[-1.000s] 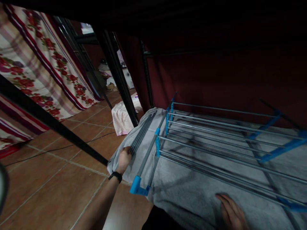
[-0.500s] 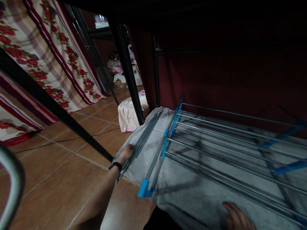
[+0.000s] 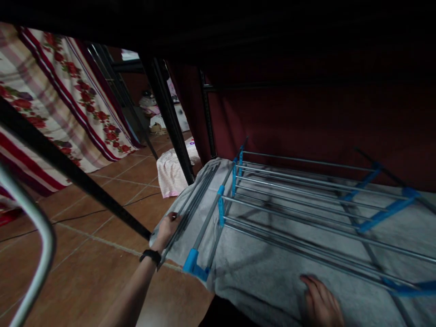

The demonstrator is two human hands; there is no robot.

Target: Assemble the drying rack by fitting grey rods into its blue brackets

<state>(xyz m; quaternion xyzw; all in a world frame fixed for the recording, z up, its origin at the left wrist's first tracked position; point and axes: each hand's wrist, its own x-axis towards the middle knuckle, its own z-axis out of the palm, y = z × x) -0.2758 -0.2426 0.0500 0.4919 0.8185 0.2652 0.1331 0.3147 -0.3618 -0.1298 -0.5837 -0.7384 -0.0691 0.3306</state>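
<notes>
A bundle of long grey metal rods (image 3: 199,195) lies along the left edge of the grey blanket (image 3: 252,263). My left hand (image 3: 166,229), with a black band on the wrist, is closed at the near part of the bundle, its fingers around a rod. To the right of the rods lies a drying rack (image 3: 293,206) of grey tubes with blue plastic joints, laid on its side across the blanket. My right hand (image 3: 320,299) rests on the blanket in front of the rack, fingers stretched out and holding nothing.
Black metal bed posts (image 3: 168,118) and a slanting black bar (image 3: 85,181) frame the left side. A white curved tube (image 3: 44,227) stands at the near left. Beyond are a floral curtain (image 3: 75,91), a striped cloth (image 3: 172,175) and the tiled floor (image 3: 102,218).
The view has tilted up and turned slightly right, so the rack appears farther left. My left hand has lifted slightly with a rod that now parts from the bundle. My right hand remains on the blanket.
</notes>
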